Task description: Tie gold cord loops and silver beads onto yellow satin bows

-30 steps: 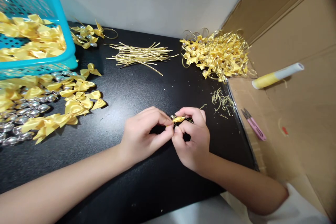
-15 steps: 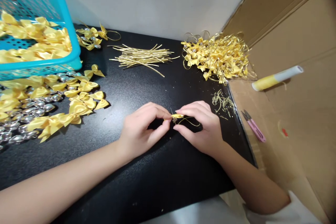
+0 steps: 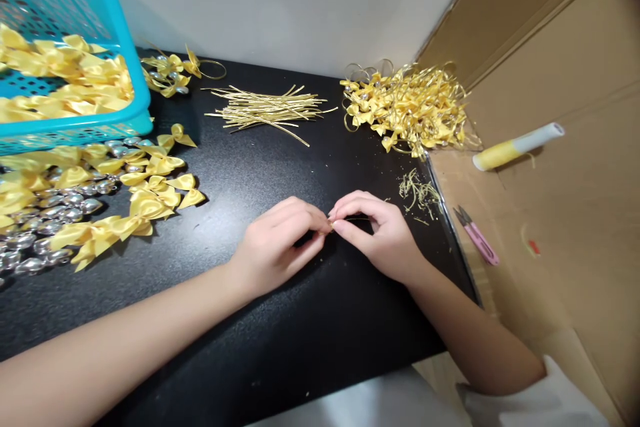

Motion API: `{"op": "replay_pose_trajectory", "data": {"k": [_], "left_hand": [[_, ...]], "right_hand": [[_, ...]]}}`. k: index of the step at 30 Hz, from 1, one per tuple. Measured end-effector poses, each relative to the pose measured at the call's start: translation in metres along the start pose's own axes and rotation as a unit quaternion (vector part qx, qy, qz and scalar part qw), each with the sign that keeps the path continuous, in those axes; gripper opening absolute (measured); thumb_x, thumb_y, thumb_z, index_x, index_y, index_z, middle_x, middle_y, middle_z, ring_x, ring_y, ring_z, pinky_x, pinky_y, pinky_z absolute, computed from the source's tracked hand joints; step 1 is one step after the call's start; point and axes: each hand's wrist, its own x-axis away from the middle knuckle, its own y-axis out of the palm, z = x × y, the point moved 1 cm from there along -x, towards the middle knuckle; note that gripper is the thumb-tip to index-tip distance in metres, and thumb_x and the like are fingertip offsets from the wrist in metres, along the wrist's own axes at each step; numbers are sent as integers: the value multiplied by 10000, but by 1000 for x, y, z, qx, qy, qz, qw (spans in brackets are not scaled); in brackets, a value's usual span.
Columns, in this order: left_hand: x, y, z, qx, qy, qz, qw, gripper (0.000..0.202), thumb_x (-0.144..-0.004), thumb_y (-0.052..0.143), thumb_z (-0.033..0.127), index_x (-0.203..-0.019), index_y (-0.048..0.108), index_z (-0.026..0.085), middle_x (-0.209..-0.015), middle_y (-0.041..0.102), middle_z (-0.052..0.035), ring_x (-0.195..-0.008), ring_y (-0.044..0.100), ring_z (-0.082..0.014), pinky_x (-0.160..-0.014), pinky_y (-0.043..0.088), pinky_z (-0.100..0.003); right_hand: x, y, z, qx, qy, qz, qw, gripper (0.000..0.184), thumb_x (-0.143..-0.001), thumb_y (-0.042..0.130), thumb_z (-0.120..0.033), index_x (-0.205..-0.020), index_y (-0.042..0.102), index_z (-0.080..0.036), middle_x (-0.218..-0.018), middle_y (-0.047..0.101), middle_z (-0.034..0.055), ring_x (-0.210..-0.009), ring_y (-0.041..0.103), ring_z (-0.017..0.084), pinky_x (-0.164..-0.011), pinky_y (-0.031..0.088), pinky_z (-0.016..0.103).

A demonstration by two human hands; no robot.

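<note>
My left hand (image 3: 285,240) and my right hand (image 3: 377,230) meet fingertip to fingertip just above the black table. Both are closed in a pinch on one small piece, a yellow ribbon bow with gold cord, now nearly all covered by the fingers. A thin stretch of gold cord (image 3: 357,218) shows inside the curve of my right hand. Beyond my hands lies a bundle of straight gold cords (image 3: 273,109). Bows with looped cords form a pile (image 3: 407,107) at the back right. Cord clippings (image 3: 419,192) lie near my right hand.
A turquoise basket (image 3: 143,103) of yellow bows stands at the back left. Loose bows (image 3: 150,203) and silver beads (image 3: 73,200) spread in front of it. Pink thread snips (image 3: 477,237) and a yellow-white roll (image 3: 517,147) lie on cardboard beyond the table's right edge.
My right hand's fingertips have closed against those of my left. The bow and cord loop, visible between them before, are now mostly hidden. The view has shifted slightly.
</note>
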Motion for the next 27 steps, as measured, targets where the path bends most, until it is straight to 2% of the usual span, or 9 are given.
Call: {"op": "replay_pose_trajectory", "data": {"k": [3,5,9,12,15,19,23,27], "left_hand": [[-2,-1,-1,-5,7,1,1000,133,-824,642,37,-907,627,140,-835,726,-65,-789,679,-146,-750,559,-266],[-5,-3,-2,-7,4,-4,1000,118,-829,633,42,-884,631,146,-829,728,-57,-783,682,-143,-747,555,-259],[-10,-6,-5,-18,-52,-7,998,74,-835,630,69,-816,640,139,-796,721,-44,-741,674,-123,-715,534,-221],[-13,-8,-6,-16,-92,-16,996,64,-841,621,86,-813,660,129,-787,718,-39,-715,658,-111,-687,512,-206],[-13,-8,-9,9,-136,-29,990,81,-851,614,123,-814,685,133,-791,722,-35,-711,649,-114,-681,497,-217],[-10,-6,-16,84,-237,-56,966,99,-844,628,199,-814,705,143,-761,716,-31,-668,621,-122,-632,479,-234],[-10,-5,-19,170,-315,-80,930,138,-807,667,256,-795,701,123,-701,686,-40,-608,570,-120,-582,461,-243],[-14,-6,-17,226,-336,-128,905,170,-811,662,277,-789,704,114,-659,664,-36,-565,549,-111,-539,436,-232]], "right_hand": [[0,3,-1,-40,5,-2,999,80,-856,626,-184,-787,637,-222,-884,668,13,-899,617,156,-854,479,354],[-1,1,-1,-84,0,32,996,79,-892,592,-221,-819,619,-231,-891,651,8,-878,606,143,-805,483,323],[-7,-19,3,-204,-11,176,963,121,-907,594,-351,-855,553,-250,-834,654,-21,-674,589,93,-596,472,234],[-14,-46,6,-253,-21,276,927,171,-880,632,-340,-846,490,-250,-760,645,-62,-517,555,61,-446,407,182],[-18,-74,4,-263,-40,387,883,120,-931,544,-220,-829,483,-232,-691,601,-83,-546,606,48,-493,461,156],[-15,-97,-2,-237,-101,489,834,241,-999,354,-124,-811,473,-217,-653,573,-84,-589,639,34,-572,494,153],[-9,-107,-5,-160,-154,541,811,241,-1001,355,-125,-833,490,-234,-683,561,-89,-685,663,33,-678,508,202],[-7,-111,-1,-102,-172,571,796,229,-998,377,-147,-828,489,-253,-693,549,-83,-710,654,52,-723,510,261]]}}
